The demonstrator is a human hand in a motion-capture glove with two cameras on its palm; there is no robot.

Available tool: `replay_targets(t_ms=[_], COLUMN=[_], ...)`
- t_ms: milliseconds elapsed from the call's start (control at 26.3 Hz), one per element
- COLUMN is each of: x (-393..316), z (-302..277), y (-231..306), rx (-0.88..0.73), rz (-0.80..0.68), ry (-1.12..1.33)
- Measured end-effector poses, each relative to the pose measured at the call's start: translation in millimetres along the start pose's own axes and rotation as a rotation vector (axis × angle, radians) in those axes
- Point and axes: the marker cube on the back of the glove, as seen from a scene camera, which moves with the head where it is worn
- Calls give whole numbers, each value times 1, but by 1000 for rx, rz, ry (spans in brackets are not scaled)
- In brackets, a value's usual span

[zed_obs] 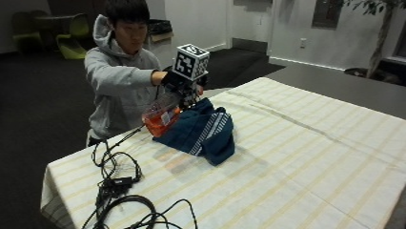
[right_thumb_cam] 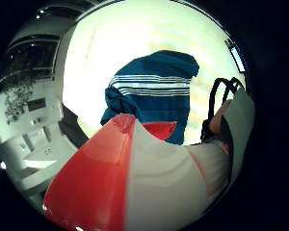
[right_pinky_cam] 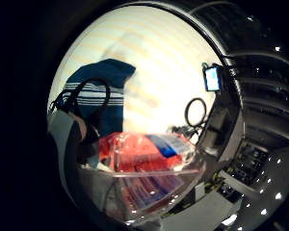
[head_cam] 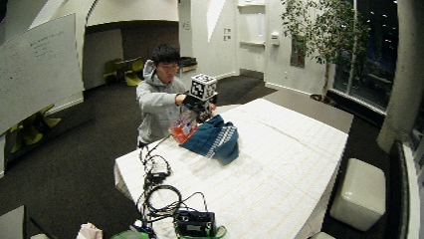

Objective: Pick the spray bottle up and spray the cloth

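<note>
Above the striped-cloth worktop (zed_obs: 304, 157), the black-gloved right hand (zed_obs: 176, 80) has its grip clamped round the clear plastic spray bottle with orange liquid (zed_obs: 160, 119), lifted and tilted beside the crumpled dark blue striped cloth (zed_obs: 200, 131), seemingly to aim the nozzle at it.

A clear spray bottle (right_pinky_cam: 144, 168) with orange liquid sits close to the palm, blue striped cloth (right_pinky_cam: 98, 94) beyond on the counter (right_pinky_cam: 159, 57).

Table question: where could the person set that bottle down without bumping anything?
The striped table is bare beyond the blue cloth, out to its far edges. It is crowded at the near corner with cables, and where the gloved hand holds the bottle beside the cloth.
</note>
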Motion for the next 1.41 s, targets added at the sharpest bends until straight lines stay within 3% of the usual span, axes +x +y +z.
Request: replay_targets(t_ms=[343, 761, 1028, 1218, 1408], x=[-25, -24, -30, -49, -86], z=[53, 10, 33, 43, 1], y=[-13, -8, -15, -15, -11], rx=[-102, -61, -103, -88, 53], rz=[-31, -15, -14, -55, -157], ry=[53, 84, 52, -93, -450])
